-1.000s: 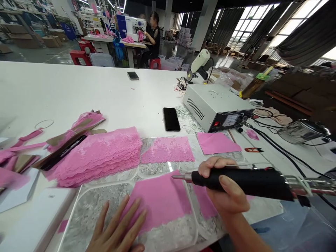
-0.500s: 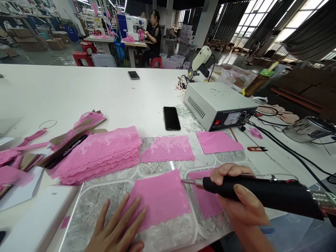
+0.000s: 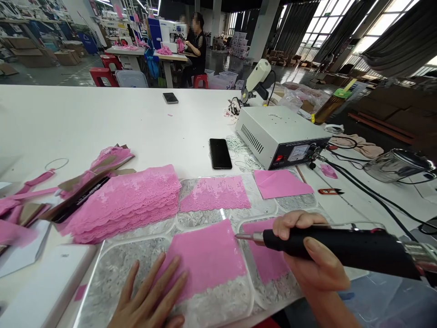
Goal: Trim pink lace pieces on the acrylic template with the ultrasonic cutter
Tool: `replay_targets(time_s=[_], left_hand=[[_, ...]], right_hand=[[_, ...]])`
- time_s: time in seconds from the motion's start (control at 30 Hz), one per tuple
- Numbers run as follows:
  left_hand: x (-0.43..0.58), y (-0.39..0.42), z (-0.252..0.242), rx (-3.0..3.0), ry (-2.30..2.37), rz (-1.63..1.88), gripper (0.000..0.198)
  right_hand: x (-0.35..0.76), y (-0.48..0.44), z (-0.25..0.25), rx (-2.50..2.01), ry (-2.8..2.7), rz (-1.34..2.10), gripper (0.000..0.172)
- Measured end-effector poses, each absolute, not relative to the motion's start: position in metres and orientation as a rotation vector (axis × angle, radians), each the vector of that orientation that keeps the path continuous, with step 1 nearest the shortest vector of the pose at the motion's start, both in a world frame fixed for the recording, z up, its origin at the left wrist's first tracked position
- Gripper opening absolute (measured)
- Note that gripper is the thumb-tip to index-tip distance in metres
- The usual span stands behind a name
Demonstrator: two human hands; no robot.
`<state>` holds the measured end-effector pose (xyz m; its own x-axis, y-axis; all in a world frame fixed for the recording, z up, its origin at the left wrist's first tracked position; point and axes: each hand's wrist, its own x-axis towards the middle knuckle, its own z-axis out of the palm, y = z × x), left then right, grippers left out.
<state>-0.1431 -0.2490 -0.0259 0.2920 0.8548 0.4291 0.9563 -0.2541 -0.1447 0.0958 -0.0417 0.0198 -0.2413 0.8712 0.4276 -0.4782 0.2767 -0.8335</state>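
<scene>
My right hand [image 3: 309,255] is wrapped round a black hand-held tool [image 3: 341,248] with a metal tip [image 3: 244,237]. The tip sits at the upper right corner of a pink fabric piece [image 3: 205,259] that lies on a clear plate [image 3: 116,278]. My left hand [image 3: 150,296] lies flat with fingers spread on the plate and the fabric's lower left part. Another pink piece [image 3: 264,262] lies under the tool. A stack of pink lace [image 3: 126,202] sits to the left, and a single lace piece [image 3: 215,193] lies behind.
A white control box [image 3: 278,134] with cables stands at the right, a black phone [image 3: 220,153] beside it. A pink square [image 3: 282,183], red snips [image 3: 329,191], a metal pot [image 3: 396,166] and pink scraps with cardboard [image 3: 85,180] lie about. A person sews at a far table [image 3: 150,52].
My right hand and the tool shifted right, so the tip moved from over the fabric's top edge to its upper right corner. My left hand stayed flat on the fabric.
</scene>
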Motion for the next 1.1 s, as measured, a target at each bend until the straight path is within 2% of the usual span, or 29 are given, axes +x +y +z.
replay_targets(time_s=[0.83,1.1], left_hand=[[-0.145,-0.251,-0.024,-2.206,-1.65,-0.39,0.04],[-0.087,-0.216,-0.008,-2.304,-1.601,-0.508,0.036]], right_hand=[[0.111,-0.045,0.026,-0.449,-1.288,1.36,0.01],[0.13,-0.007,0.023,-0.412,-1.199,1.31,0.012]])
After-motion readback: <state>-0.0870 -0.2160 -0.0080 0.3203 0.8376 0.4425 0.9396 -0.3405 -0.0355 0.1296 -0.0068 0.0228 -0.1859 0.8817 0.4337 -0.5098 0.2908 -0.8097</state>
